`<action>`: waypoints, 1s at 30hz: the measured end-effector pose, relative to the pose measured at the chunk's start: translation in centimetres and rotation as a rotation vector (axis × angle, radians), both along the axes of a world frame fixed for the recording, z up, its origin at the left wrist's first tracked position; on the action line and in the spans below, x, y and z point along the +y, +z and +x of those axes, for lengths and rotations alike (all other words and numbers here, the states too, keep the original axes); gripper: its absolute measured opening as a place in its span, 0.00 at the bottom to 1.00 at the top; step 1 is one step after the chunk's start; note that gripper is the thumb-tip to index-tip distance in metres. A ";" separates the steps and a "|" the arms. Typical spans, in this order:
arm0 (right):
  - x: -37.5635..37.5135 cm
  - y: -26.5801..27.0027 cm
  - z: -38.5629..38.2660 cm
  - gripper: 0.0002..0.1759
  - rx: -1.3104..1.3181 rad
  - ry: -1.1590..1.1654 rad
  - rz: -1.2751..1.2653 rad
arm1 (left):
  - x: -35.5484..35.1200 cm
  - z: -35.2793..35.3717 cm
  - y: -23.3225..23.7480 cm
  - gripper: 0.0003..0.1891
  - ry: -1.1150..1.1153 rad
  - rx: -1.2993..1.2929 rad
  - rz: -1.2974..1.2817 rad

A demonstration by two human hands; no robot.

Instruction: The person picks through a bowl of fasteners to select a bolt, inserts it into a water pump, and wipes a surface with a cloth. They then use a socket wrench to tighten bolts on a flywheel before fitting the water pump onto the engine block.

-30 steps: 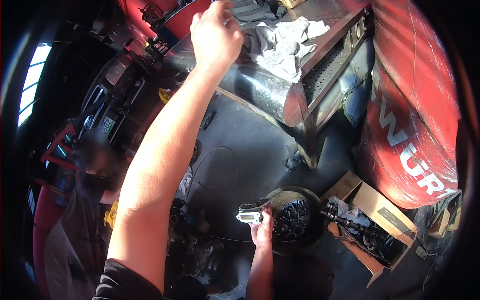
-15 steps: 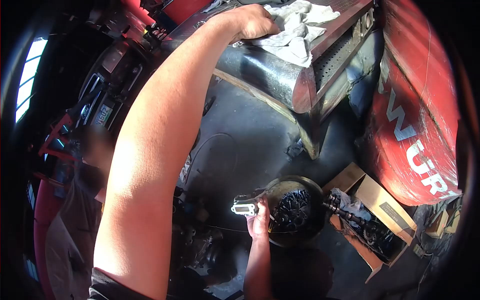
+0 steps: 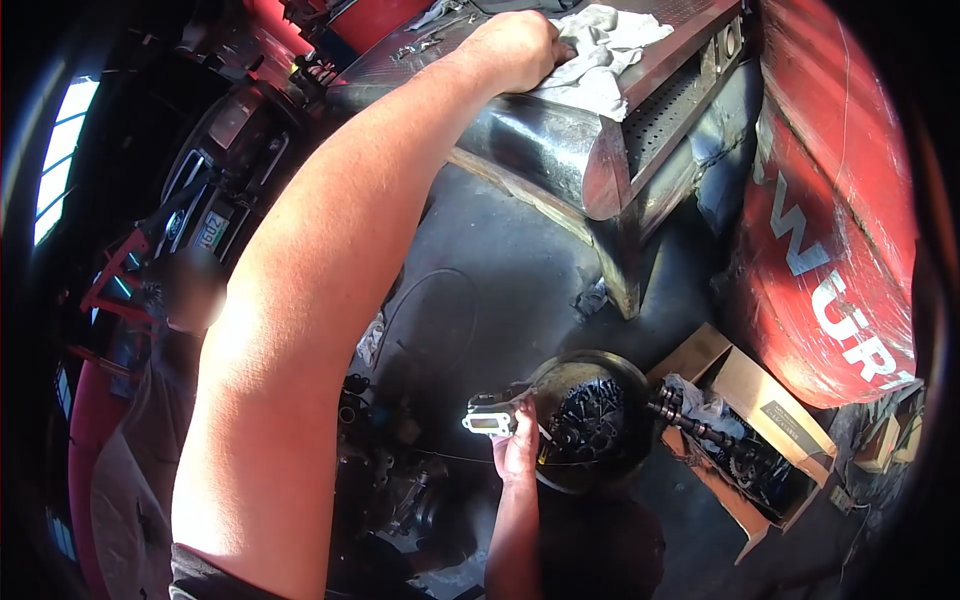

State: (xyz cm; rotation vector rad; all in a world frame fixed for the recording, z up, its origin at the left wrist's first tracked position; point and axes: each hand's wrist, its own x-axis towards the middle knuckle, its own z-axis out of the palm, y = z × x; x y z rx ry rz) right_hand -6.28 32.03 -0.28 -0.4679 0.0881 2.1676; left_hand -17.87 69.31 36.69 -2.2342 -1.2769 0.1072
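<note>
My left arm reaches up to the metal bench, where my left hand (image 3: 525, 50) is closed on the edge of a crumpled white rag (image 3: 600, 60). The rag lies on the bench top near its corner. Lower down, my right hand (image 3: 517, 445) grips a small metal engine part (image 3: 488, 418) with a pale, rectangular flange around an opening. That hand is just left of a round basin (image 3: 568, 482) holding dark, oily metal pieces (image 3: 590, 418). Some fingers of both hands are hidden.
A cardboard box (image 3: 785, 410) with a camshaft (image 3: 700, 425) and dark parts stands right of the basin. The bench (image 3: 545, 140) rises above. A red lettered panel (image 3: 830, 240) borders the right. Engine parts (image 3: 410, 500) lie on the floor. Another person (image 3: 165, 390) is at left.
My left hand has shifted slightly right and down along the rag, and the rag has moved a little with it. My right hand still holds the metal part in nearly the same place.
</note>
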 end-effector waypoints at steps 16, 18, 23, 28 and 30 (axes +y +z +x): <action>-1.7 3.3 0.4 0.32 -0.184 0.049 0.049 | -19.8 4.6 -0.5 0.07 0.283 -1.522 0.468; -3.1 2.4 -0.7 0.35 -0.168 -0.012 0.014 | -25.3 5.1 -3.8 0.08 0.266 -1.654 0.536; -4.3 6.1 0.5 0.34 -0.343 -0.140 0.090 | -42.1 10.5 -12.0 0.07 0.600 -1.898 0.588; -7.3 8.6 2.7 0.46 -0.336 -0.182 0.160 | -51.8 14.5 -17.6 0.08 0.919 -1.973 0.424; -8.2 9.3 3.6 0.46 -0.407 -0.154 0.147 | -53.3 15.1 -17.8 0.09 1.037 -1.897 0.370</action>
